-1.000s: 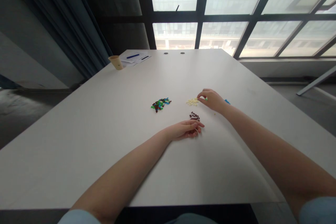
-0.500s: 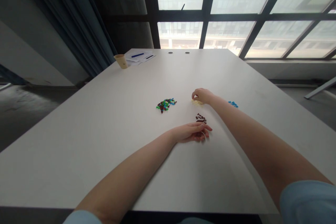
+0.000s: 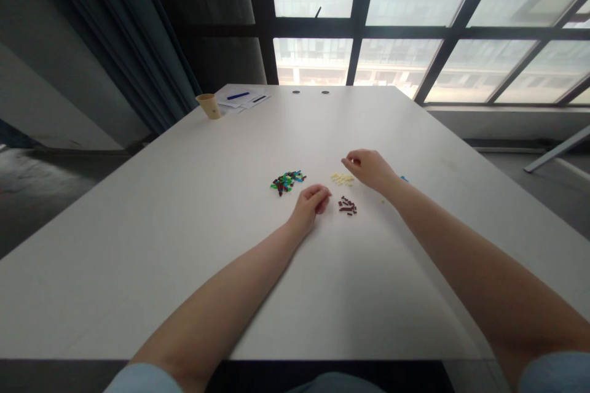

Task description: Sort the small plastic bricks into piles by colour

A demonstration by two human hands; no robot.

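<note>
1. The left hand point(image 3: 308, 209) is kept low over the white table point(image 3: 138, 270). Its fingers point(image 3: 321, 194) are loosely curled, and whether a piece is held inside them cannot be told.
2. A small pile of dark red plastic bricks point(image 3: 347, 206) is lying just beside those fingers, to their right.
3. A mixed pile of green, blue and dark red plastic bricks point(image 3: 286, 183) is placed near the same hand, beyond and to its left.
4. The right hand point(image 3: 371, 171) is positioned farther along the table, with its fingers point(image 3: 351, 160) curled. Whether anything is gripped by them cannot be told.
5. A small pile of cream plastic bricks point(image 3: 342, 179) is lying just beside and below those fingertips, apparently not touched by them.
6. A bright blue plastic brick point(image 3: 404, 178) is partly hidden behind the right wrist.
7. A tan paper cup point(image 3: 208, 106) and white papers point(image 3: 242, 99) bearing a blue pen point(image 3: 238, 96) are placed well apart, at the far edge of the table.
</note>
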